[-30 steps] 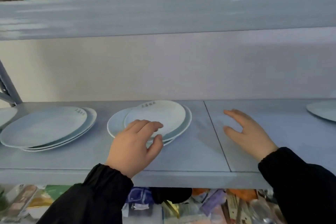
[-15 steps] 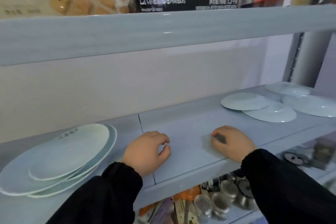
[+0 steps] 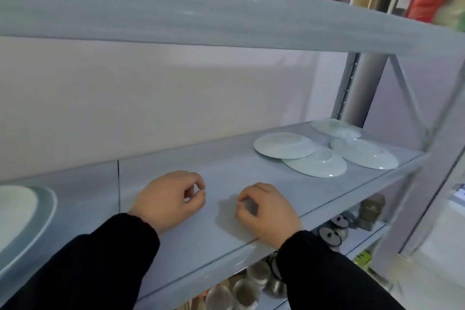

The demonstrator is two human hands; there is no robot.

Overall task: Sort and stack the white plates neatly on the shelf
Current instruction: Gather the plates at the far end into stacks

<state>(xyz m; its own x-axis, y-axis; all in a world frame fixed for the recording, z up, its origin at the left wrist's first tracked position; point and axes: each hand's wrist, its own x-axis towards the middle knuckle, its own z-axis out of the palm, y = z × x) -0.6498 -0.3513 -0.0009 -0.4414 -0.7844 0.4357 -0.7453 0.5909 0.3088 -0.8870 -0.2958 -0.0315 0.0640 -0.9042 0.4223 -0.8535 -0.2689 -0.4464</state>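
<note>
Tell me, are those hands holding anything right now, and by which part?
Nothing is held. The left hand and right hand sit on the shelf with fingers curled and empty; the scattered plates lie untouched farther right.

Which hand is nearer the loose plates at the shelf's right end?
Right. The right hand rests on the shelf near its front edge, left of the loose plates with bare shelf between; the left hand lies even farther left.
</note>
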